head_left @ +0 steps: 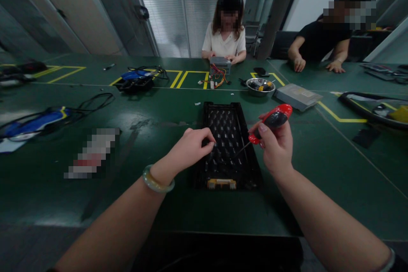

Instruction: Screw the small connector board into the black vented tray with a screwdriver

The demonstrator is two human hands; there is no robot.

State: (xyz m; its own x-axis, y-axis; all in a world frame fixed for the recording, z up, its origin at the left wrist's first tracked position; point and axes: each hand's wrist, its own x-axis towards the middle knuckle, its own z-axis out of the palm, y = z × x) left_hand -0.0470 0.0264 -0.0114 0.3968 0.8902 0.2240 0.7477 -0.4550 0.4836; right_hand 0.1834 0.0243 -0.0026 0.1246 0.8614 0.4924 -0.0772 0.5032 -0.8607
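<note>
A black rectangular casing (250,168) lies lengthwise on the green table (318,178), open side up; its inside shows staggered rows of glossy dark rounded shapes, each catching a small pale glint, within a raised matte rim; a yellowish connector (222,183) with a pale toothed strip sits at its near end.

The right hand (276,146), over the casing's right side, is clamped around the handle of a red-and-black screwdriver (276,119), whose thin shaft slants down over the casing; whether its tip touches, I cannot tell; the left hand (191,146), over the casing's left edge, has thumb and forefinger together; I cannot tell whether something small sits between them.

Beyond the casing stands a grey power supply unit (221,66) with coloured wires, touched by a co-worker; a metal bowl (260,92) and a flat grey box (298,95) lie beyond its far right corner.
</note>
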